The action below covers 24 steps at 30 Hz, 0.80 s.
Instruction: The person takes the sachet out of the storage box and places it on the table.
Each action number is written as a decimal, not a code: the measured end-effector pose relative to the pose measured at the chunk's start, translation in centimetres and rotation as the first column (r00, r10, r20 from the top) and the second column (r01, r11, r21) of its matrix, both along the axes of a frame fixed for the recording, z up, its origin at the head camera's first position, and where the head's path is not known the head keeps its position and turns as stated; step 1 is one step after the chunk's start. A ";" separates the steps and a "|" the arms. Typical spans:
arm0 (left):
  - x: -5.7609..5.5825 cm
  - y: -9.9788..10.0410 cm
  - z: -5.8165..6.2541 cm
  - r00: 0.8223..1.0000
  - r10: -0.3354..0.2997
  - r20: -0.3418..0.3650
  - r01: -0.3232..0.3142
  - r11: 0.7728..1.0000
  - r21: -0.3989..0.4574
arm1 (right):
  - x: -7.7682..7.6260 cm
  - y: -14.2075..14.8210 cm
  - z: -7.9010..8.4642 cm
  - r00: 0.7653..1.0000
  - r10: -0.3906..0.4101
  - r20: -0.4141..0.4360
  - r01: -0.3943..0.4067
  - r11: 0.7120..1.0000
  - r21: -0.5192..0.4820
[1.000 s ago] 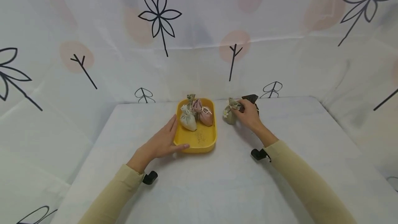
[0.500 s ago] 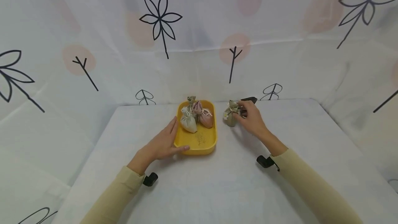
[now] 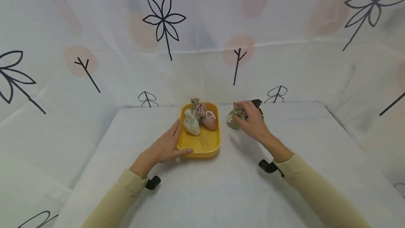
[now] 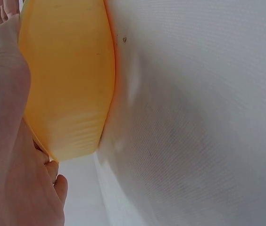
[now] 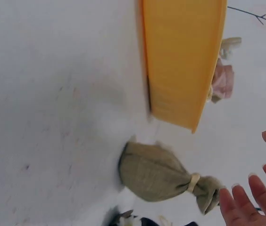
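My left hand [image 3: 162, 147] rests against the left side of a yellow tray [image 3: 202, 154], fingers straight, thumb at its front rim. In the left wrist view the palm lies along the tray wall [image 4: 69, 80]. To the tray's right, my right hand [image 3: 254, 122] reaches over a green drawstring pouch [image 3: 233, 125] with a white flower on it. The right wrist view shows the fingertips [image 5: 236, 190] right at the tied neck of the pouch [image 5: 154, 174], with the thumb apart from it. Behind the right hand stands a dark brown pouch [image 3: 257, 104], partly hidden.
At the tray's back sit a white pouch [image 3: 192, 126], a pink pouch [image 3: 210, 122] and a green patterned pouch [image 3: 194, 102]. The tray stands near the back of the white table [image 3: 202, 192], before a hanging cloth [image 3: 202, 73] with printed flowers.
My right hand has shifted from between the dark pouch and the green pouch to over the green pouch's top, its thumb and fingers spreading. My left hand stays on the tray.
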State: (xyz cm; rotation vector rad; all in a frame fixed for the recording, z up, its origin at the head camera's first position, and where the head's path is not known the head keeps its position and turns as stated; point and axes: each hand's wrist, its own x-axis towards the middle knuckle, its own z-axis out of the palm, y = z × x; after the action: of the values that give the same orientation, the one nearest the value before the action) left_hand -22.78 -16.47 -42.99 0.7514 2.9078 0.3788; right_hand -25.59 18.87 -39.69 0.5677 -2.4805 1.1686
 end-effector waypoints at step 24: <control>-0.1 -0.1 0.0 1.000 -0.004 0.003 0.004 1.000 -0.004 | -3.9 -6.7 -1.0 0.979 0.086 0.185 -0.103 0.991 0.085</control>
State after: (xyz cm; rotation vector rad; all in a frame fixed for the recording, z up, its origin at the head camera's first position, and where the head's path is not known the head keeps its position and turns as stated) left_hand -22.92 -16.62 -43.03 0.7553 2.9026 0.3739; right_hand -29.45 12.18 -40.71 0.6382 -2.7013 1.1912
